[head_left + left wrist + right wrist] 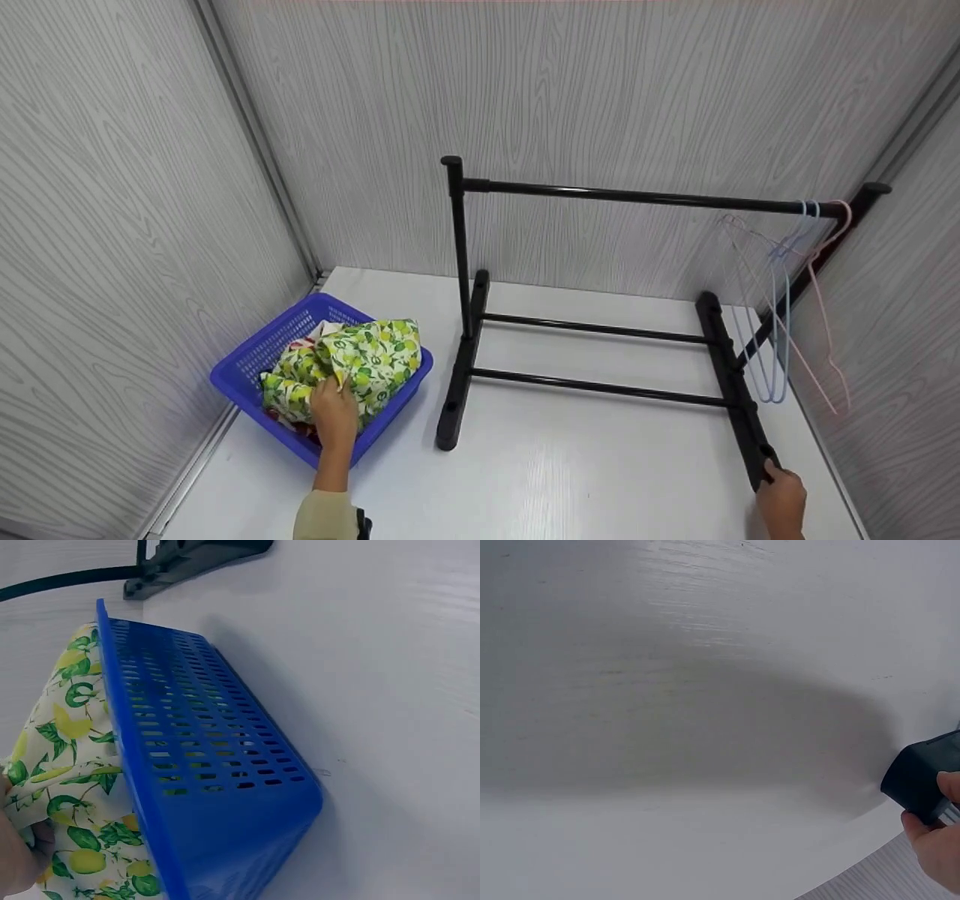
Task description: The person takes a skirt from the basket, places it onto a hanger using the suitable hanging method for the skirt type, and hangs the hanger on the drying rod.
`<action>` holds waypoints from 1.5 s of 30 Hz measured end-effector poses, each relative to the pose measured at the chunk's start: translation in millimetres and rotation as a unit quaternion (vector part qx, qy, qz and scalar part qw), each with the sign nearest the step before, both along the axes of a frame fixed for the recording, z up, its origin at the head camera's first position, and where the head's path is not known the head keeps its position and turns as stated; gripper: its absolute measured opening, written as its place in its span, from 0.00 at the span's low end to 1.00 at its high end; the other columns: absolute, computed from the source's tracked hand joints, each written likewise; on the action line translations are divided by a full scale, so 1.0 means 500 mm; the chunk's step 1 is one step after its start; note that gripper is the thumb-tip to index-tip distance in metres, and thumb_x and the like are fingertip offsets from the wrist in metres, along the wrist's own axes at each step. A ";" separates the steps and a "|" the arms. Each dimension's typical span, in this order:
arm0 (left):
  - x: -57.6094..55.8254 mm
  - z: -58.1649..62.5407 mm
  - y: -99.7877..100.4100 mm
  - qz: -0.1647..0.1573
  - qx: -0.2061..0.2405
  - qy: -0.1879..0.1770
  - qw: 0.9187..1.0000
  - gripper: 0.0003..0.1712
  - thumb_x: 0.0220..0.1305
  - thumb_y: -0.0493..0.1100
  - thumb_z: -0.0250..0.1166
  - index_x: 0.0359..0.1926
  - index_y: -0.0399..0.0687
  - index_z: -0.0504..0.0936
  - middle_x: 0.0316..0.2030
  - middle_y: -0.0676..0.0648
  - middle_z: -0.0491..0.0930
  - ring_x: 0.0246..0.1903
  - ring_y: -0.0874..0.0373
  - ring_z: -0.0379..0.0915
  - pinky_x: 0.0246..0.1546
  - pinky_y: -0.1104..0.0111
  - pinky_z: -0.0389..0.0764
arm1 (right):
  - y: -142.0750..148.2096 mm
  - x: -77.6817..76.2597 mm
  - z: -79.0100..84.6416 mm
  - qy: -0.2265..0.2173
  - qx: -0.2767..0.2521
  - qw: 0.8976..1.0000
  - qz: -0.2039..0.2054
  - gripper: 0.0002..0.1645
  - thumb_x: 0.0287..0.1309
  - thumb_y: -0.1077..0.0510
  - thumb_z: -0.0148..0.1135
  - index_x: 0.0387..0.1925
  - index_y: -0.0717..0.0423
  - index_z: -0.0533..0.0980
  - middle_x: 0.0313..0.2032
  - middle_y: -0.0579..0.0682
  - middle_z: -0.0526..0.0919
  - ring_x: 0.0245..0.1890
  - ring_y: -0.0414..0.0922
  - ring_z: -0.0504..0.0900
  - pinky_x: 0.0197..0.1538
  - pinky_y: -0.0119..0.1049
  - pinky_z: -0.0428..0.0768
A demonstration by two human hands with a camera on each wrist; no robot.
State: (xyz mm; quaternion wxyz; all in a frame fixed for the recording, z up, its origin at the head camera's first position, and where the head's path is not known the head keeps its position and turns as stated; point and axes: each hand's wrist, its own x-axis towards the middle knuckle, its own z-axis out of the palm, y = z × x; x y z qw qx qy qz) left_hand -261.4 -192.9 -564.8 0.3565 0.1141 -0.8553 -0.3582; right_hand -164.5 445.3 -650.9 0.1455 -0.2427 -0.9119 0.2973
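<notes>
My left hand (pixel 334 411) pinches a fold of white cloth (pixel 379 358) printed with yellow lemons and green leaves. The cloth lies bunched in a blue plastic basket (pixel 251 352); in the left wrist view it bulges over the rim, beside the slotted wall (pixel 202 720). Some red and white fabric (pixel 306 341) peeks out from under it. Over on the right, my right hand (pixel 781 499) grips the front end of the black rack's foot (pixel 739 405). The right wrist view has thumb and fingers around that black foot end (pixel 919 772).
The black clothes rack (pixel 615 196) stands on a white table (pixel 555 465). Blue hangers (pixel 776 330) and pink hangers (pixel 829 322) hang at the right end of its top bar. Grey wood-patterned panels (pixel 585 90) close in the back and both sides.
</notes>
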 end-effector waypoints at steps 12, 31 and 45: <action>-0.016 0.096 0.091 -0.056 -0.034 0.135 0.989 0.09 0.54 0.29 0.64 0.21 0.30 0.74 0.19 0.37 0.69 0.24 0.43 0.66 0.28 0.53 0.69 | 0.001 -0.002 0.003 -0.004 -0.011 1.000 -0.010 0.18 0.56 0.74 0.48 0.48 0.80 0.69 0.43 0.81 0.72 0.44 0.73 0.73 0.45 0.59 0.74; -0.024 0.214 0.282 -0.206 0.138 0.150 0.957 0.11 0.56 0.33 0.65 0.20 0.33 0.75 0.19 0.40 0.74 0.21 0.61 0.66 0.24 0.69 0.69 | 0.003 -0.002 0.007 -0.014 -0.012 1.000 0.000 0.19 0.54 0.74 0.49 0.49 0.79 0.69 0.45 0.80 0.71 0.45 0.73 0.72 0.44 0.58 0.73; 0.036 0.219 0.359 -0.279 0.320 -0.050 0.904 0.13 0.60 0.34 0.61 0.20 0.34 0.71 0.13 0.56 0.59 0.16 0.67 0.56 0.23 0.73 0.64 | -0.051 -0.014 0.022 0.022 0.043 0.999 0.000 0.24 0.47 0.72 0.50 0.48 0.84 0.68 0.42 0.85 0.67 0.45 0.78 0.67 0.49 0.65 0.67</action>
